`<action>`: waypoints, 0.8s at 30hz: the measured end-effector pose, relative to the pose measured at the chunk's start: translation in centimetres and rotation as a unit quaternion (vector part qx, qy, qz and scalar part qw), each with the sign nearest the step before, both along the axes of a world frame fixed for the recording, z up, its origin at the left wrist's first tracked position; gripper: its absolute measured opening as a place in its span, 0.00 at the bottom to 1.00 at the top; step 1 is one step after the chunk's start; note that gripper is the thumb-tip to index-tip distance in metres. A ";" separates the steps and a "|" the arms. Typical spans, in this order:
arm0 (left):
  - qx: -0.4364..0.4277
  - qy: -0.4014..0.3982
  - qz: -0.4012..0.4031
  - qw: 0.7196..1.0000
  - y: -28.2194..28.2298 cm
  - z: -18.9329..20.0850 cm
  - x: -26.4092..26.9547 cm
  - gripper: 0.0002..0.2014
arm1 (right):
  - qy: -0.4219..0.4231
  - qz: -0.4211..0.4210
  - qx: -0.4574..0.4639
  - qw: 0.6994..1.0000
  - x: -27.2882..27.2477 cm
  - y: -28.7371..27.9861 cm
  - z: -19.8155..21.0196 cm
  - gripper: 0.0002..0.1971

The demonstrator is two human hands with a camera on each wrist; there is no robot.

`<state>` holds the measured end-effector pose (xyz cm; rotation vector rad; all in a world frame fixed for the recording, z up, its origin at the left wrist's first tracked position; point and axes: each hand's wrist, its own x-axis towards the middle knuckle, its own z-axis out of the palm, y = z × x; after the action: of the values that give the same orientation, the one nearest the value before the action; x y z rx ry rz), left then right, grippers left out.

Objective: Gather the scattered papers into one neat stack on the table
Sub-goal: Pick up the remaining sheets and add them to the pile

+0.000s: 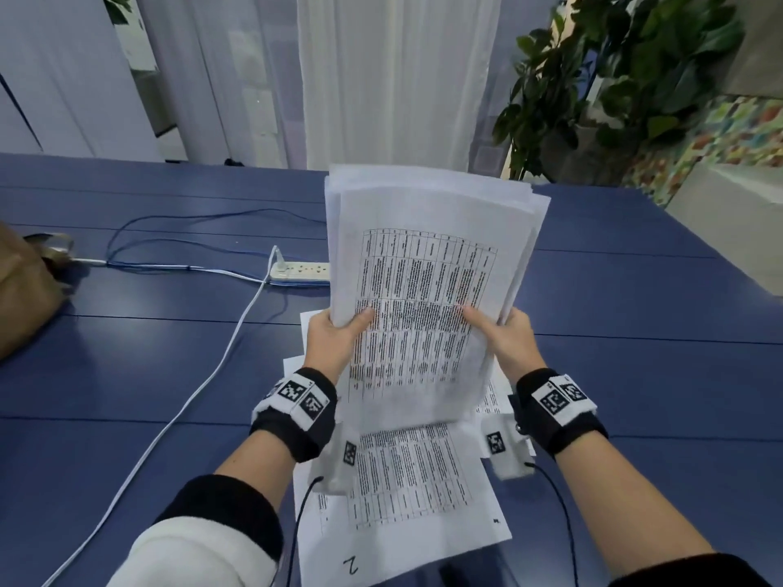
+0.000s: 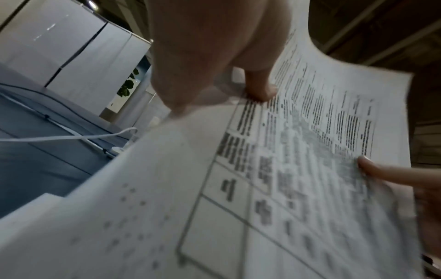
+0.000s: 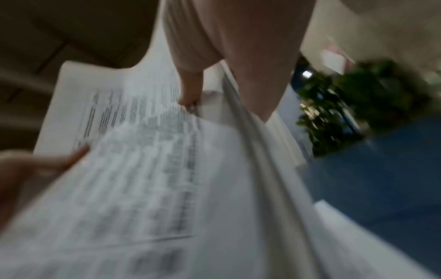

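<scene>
Papers (image 1: 406,480) lie loose on the table (image 1: 127,374) nearest the person, not yet gathered. Above them the left hand (image 1: 334,336) and right hand (image 1: 508,336) each pinch a side of a raised bundle (image 1: 423,269), held upright, likely to square its uneven edges. Beyond sits a power strip (image 1: 301,271).

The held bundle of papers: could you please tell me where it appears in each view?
Head: bundle of papers, centre, gripped by left hand and right hand.
Left wrist: fills lower right.
Right wrist: fills lower left.
Shared landmark: its printed table.
</scene>
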<state>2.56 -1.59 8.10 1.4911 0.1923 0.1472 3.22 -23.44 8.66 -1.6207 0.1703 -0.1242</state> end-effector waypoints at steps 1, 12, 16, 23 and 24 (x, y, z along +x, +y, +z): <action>0.003 0.009 -0.011 1.000 0.6 0.0 0.1 0.08 | 0.003 0.012 -0.032 0.999 0.1 -0.3 0.1 0.16; 0.301 0.257 -0.107 0.912 4.9 -7.4 -2.6 0.19 | 0.167 0.075 -0.023 0.983 -2.4 -2.1 -7.3 0.16; 0.472 0.368 -0.032 0.801 5.4 -10.4 -4.8 0.41 | 0.202 0.029 -0.015 0.979 -3.3 -4.0 -9.2 0.17; 0.471 0.358 -0.036 0.806 4.2 -10.9 -3.3 0.41 | 0.208 -0.015 -0.017 0.978 -4.1 -5.3 -10.3 0.20; 0.472 0.356 -0.049 0.805 4.2 -11.1 -3.0 0.38 | 0.210 -0.020 -0.015 0.977 -4.2 -5.4 -10.4 0.20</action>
<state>-0.46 2.60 -2.97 2.5094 0.7251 -0.4963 -0.97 -28.85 -1.69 -1.6580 0.5279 0.1885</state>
